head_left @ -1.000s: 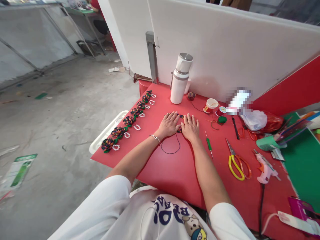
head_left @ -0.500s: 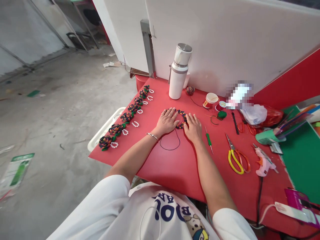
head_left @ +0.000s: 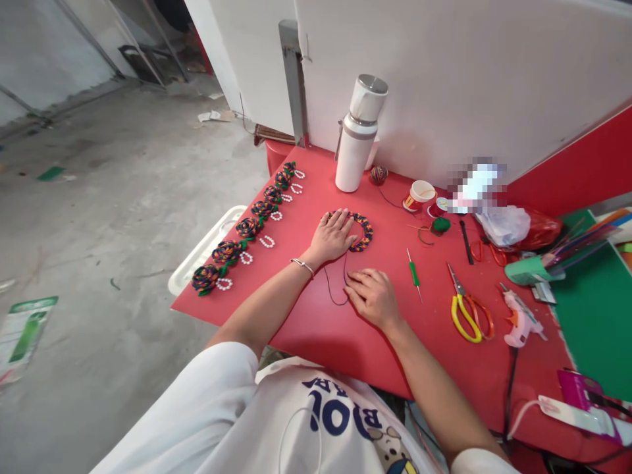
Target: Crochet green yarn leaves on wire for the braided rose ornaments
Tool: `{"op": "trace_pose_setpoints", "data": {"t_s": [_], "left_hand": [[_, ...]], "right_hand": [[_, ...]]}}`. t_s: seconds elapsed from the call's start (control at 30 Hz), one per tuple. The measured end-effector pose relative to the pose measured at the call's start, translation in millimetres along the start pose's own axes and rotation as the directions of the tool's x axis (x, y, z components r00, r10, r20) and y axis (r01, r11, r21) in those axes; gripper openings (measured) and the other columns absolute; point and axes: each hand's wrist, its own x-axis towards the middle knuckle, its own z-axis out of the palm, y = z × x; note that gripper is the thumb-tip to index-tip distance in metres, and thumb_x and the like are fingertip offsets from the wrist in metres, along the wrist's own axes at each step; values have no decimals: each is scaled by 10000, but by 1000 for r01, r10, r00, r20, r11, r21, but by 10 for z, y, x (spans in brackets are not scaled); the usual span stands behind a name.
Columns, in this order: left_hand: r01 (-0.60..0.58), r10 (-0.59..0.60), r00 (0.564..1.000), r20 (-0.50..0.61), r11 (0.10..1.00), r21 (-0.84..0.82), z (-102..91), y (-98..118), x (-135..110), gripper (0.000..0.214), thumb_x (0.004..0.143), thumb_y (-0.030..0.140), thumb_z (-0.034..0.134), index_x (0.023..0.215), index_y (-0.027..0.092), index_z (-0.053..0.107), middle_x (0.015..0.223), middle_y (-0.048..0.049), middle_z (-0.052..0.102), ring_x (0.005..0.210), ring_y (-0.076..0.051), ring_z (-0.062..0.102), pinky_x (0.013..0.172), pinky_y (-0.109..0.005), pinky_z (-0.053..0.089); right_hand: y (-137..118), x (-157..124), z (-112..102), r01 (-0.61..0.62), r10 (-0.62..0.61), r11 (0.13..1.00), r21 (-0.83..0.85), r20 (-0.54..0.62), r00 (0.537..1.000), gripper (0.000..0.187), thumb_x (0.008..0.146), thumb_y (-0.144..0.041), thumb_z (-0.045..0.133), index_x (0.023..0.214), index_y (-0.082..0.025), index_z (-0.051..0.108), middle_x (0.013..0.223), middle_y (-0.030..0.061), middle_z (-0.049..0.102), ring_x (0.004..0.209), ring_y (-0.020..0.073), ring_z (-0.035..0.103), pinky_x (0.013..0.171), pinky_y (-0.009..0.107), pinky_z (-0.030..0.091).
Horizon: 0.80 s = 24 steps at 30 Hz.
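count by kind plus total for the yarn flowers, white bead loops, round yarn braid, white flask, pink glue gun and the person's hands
Yarn flowers: 7
Bead loops: 7
Round yarn braid: 1
White flask: 1
Pink glue gun: 1
Hands: 2 (left hand on the braid, right hand nearer the body)
Total: 19

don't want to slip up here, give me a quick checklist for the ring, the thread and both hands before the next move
1. Braided ring steadied: ok, the left hand lies flat over its left side.
2. Whole ring visible: not ok, that hand covers part of it.
3. Loose thread near the right hand: ok, it runs to the fingertips.
4. Thread firmly pinched: cannot tell, the grip is hidden.
5. Yellow-handled scissors apart from the thread: ok, they lie off to the right.
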Motion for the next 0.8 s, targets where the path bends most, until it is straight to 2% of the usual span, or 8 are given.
{"op": "trace_pose_setpoints", "data": {"t_s": [0.07, 0.13, 0.27, 0.37, 0.5, 0.67, 0.8], "left_hand": [[5, -5, 1000, 0, 1000, -29, -10, -16, 11, 566, 1025, 456, 421, 1511, 189, 533, 1655, -145, 385, 1557, -321, 323, 1288, -533, 180], [25, -23, 1000, 16, 997, -74, -38, -44, 28, 515, 1047, 413, 374, 1479, 208, 564, 1640, -119, 422, 1553, -291, 339, 1286, -521, 195], [78, -60, 992, 107, 982, -172, -139, -117, 60, 426, 1066, 358, 330, 1313, 242, 658, 1624, -59, 462, 1550, -225, 348, 1290, -493, 202], [46, -12, 985, 173, 980, -195, -219, -158, 58, 309, 1014, 388, 489, 1179, 244, 706, 1651, -69, 418, 1570, -253, 303, 1293, -520, 172], [-37, 74, 978, 196, 982, -186, -266, -169, 35, 325, 853, 450, 729, 1109, 251, 737, 1674, -96, 368, 1576, -323, 276, 1285, -569, 147], [-1, 32, 983, 180, 986, -168, -236, -152, 46, 214, 935, 386, 633, 1049, 241, 742, 1652, -88, 411, 1567, -290, 308, 1285, -551, 174], [20, 8, 985, 173, 987, -161, -204, -154, 65, 215, 974, 348, 576, 1065, 233, 733, 1650, -83, 415, 1566, -273, 313, 1294, -524, 162]], "right_hand": [[87, 72, 4, -101, 101, 995, -5, -86, 991, 280, 1006, -355, 548, 964, -308, 821, 1060, 40, 814, 1034, 253, 661, 930, 441, 532], [207, 202, 26, -196, 186, 980, -39, -170, 968, 266, 993, -335, 557, 1005, -270, 815, 1080, 66, 802, 1023, 267, 646, 931, 442, 532], [381, 429, 83, -248, 231, 964, -98, -163, 959, 278, 983, -319, 565, 1142, -235, 778, 1012, 92, 774, 964, 267, 631, 877, 405, 522], [415, 503, 108, -225, 208, 963, -149, -122, 971, 314, 1002, -367, 547, 1202, -244, 755, 974, 96, 747, 921, 265, 610, 826, 392, 494], [424, 566, 123, -230, 220, 952, -204, -71, 973, 335, 1039, -391, 468, 1095, -237, 761, 977, 109, 719, 934, 271, 591, 800, 385, 454], [444, 644, 150, -280, 263, 956, -92, -162, 951, 352, 1068, -372, 390, 1058, -236, 714, 998, 93, 761, 920, 253, 645, 815, 362, 473], [455, 645, 170, -293, 303, 953, 78, -230, 925, 289, 1054, -376, 431, 1105, -244, 684, 1060, 81, 788, 979, 238, 704, 887, 348, 527]]}}
